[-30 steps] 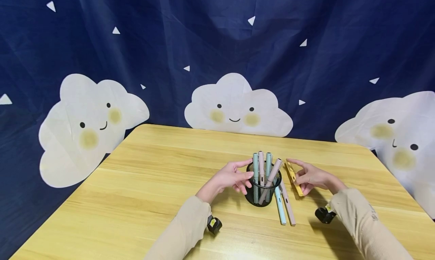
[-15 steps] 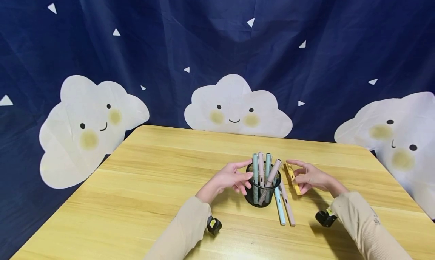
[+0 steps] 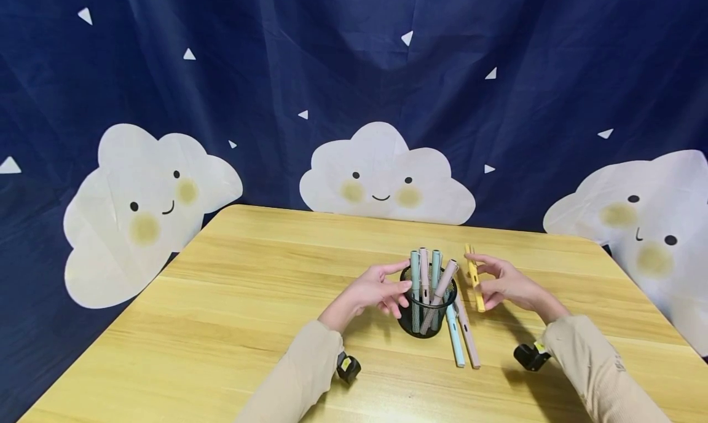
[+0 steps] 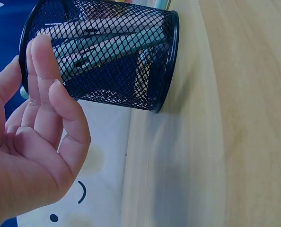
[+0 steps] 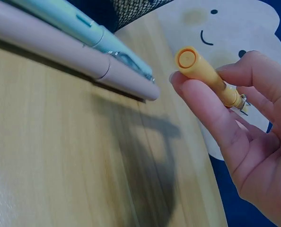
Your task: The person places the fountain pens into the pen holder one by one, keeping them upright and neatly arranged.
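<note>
My left hand (image 3: 374, 291) holds the black mesh pen holder (image 3: 407, 317) by its rim, on the left side. Several pens stand inside: light green ones (image 3: 415, 263), an upright pinkish one (image 3: 424, 262) and a pinkish one (image 3: 445, 276) leaning right. Between thumb and fingers my right hand (image 3: 510, 286) pinches a yellow pen (image 3: 472, 274), just right of the holder. In the right wrist view the yellow pen (image 5: 204, 73) is raised above the tabletop, one end toward the camera.
A light blue pen (image 3: 455, 340) and a pinkish pen (image 3: 469, 338) lie side by side on the wooden table (image 3: 265, 288), at the holder's front right. Behind the table hangs a dark blue curtain (image 3: 354, 54) with white clouds.
My right hand has lifted the yellow pen and moved it slightly left, turning it more upright. The left hand and the pen holder stay in place.
</note>
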Tool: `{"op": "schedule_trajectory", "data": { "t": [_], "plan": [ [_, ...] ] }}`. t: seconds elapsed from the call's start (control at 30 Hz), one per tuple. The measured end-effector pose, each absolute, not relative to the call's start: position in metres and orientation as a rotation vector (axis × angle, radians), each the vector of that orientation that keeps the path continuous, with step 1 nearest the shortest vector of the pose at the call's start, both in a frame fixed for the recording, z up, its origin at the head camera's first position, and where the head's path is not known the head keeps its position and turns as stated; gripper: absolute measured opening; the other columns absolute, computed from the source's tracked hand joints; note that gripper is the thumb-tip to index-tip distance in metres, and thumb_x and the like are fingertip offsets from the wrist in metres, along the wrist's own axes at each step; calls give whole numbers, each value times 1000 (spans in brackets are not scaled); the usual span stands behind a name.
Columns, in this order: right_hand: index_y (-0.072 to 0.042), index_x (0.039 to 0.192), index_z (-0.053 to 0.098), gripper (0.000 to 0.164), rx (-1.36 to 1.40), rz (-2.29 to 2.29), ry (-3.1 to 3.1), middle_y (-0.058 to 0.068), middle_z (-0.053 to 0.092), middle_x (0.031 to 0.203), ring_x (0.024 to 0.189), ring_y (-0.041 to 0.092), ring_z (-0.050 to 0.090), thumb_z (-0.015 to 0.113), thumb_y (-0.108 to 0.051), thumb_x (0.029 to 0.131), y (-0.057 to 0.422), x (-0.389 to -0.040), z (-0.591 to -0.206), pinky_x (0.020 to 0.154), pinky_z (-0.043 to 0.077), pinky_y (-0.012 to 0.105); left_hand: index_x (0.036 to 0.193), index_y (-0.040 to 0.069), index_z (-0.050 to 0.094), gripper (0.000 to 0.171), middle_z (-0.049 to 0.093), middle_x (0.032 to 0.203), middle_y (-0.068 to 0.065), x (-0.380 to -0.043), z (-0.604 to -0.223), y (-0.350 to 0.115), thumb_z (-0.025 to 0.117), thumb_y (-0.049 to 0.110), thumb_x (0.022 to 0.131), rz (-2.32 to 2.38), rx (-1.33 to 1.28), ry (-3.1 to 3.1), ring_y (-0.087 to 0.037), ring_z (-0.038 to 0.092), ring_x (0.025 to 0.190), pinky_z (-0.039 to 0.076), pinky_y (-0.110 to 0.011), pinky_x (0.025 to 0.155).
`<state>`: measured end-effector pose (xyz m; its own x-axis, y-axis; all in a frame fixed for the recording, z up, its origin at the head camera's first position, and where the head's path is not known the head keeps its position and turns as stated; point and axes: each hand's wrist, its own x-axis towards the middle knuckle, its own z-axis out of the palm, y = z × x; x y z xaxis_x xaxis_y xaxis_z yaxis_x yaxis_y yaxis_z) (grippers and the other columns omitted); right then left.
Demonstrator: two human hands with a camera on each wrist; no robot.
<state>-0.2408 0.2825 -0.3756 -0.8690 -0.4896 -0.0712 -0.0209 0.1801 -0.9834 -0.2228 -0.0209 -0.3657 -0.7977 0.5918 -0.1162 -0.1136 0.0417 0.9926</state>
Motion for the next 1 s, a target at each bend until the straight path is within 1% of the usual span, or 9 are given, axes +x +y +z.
{"op": "schedule_trajectory", "data": {
  "t": [0.2,0.27,0.33,0.4,0.53,0.63,0.77,0.87,1.0],
  "plan": [
    [-18,132,36,64,-511,-1792,2145,31,30,113,56,21,58,55,10,77,281,-238,-369,50,53,39,140,16,31,58,64,66,-10,-223,-366,-21,58,17,88,1808,483,1814,-14,58,45,43,-19,40],
    [-24,127,41,61,-536,-1801,2158,28,34,111,57,20,57,54,9,77,280,-237,-367,51,53,40,140,17,31,58,64,66,-9,-223,-367,-21,58,17,88,1810,482,1813,-14,58,45,43,-19,40],
    [-26,123,43,60,-567,-1817,2159,23,39,109,57,18,56,54,10,77,279,-237,-365,52,53,41,140,17,31,58,64,66,-9,-223,-367,-21,58,17,88,1812,483,1813,-14,58,45,43,-19,40],
    [-27,120,44,58,-597,-1836,2161,17,44,107,58,16,55,52,11,77,278,-236,-364,52,53,41,140,17,31,58,64,66,-9,-223,-367,-21,58,17,88,1813,483,1813,-14,58,46,43,-18,40],
    [-23,117,45,53,-626,-1891,2159,9,51,104,59,14,55,49,13,79,276,-235,-361,50,53,36,140,17,31,58,64,66,-8,-223,-366,-21,58,17,88,1807,485,1817,-14,58,46,43,-18,40],
    [-18,116,45,45,-647,-1958,2120,7,52,101,61,20,60,47,12,83,275,-234,-358,49,53,34,140,17,31,58,64,66,-9,-223,-366,-21,58,17,88,1806,489,1819,-14,58,45,43,-18,40],
    [-19,115,47,36,-700,-2000,2116,5,55,99,67,16,59,47,6,88,274,-234,-355,45,52,31,140,17,31,58,64,67,-10,-222,-366,-21,58,17,88,1810,488,1818,-14,58,46,43,-18,40],
    [-21,113,49,35,-744,-2010,2128,3,57,98,73,11,57,48,5,89,273,-234,-353,42,50,28,140,17,31,58,64,68,-12,-223,-367,-22,58,17,88,1814,483,1814,-15,58,46,44,-18,40],
    [-19,113,50,37,-792,-2055,2096,5,58,99,83,11,59,48,8,88,270,-234,-351,42,50,27,140,17,31,58,64,71,-16,-223,-367,-21,58,17,88,1814,486,1815,-15,58,46,44,-18,40]
  ]
}}
